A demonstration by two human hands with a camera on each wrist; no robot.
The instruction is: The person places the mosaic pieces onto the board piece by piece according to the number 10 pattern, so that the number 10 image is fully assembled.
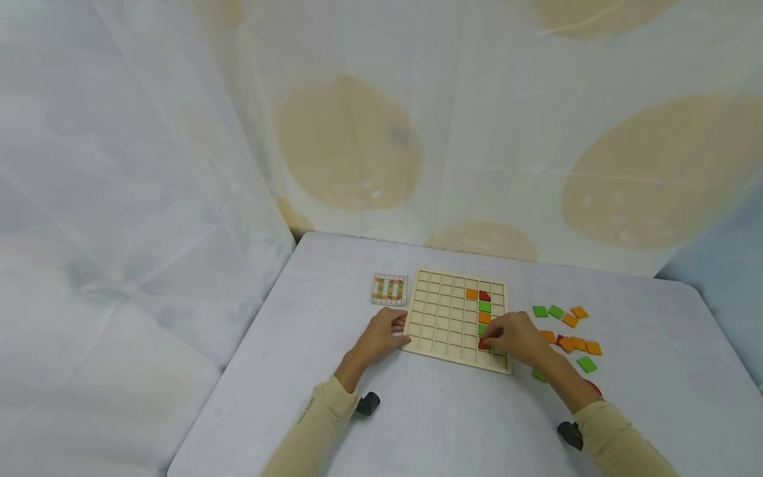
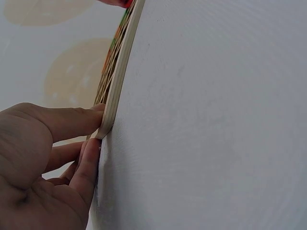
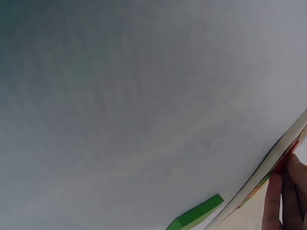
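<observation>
A pale curtain point(image 1: 369, 119) with big tan circles fills the upper half of the head view, from 9 o'clock round to 3 o'clock. Below it, a white table point(image 1: 453, 424) runs from the centre down to 6 o'clock.

On the table, just right of centre, lies a square wooden grid board point(image 1: 441, 321), flat, with small open cells. A short column of tiles sits in its right side: orange and red at the top, then green, orange, green going down.

Two arms in beige sleeves point(image 1: 316, 430) come up from 6 o'clock. The left hand point(image 1: 381, 334) rests at the board's left edge, at about 9 o'clock of the board. The left wrist view shows its thumb and fingertips point(image 2: 88, 122) lying almost straight against the board's corner, touching it rather than gripping.

The right hand point(image 1: 518, 338) is over the board's lower right part, at about 4 o'clock of the board. Its fingertips are drawn together, pinching a red tile point(image 1: 483, 343) that sits at the foot of the tile column, touching the board.

At 3 o'clock of the board, loose tiles point(image 1: 569, 331) in orange and green lie scattered on the table. At 10 o'clock of the board, just beside it, lies a small pattern card point(image 1: 390, 289) printed in orange and green.
</observation>
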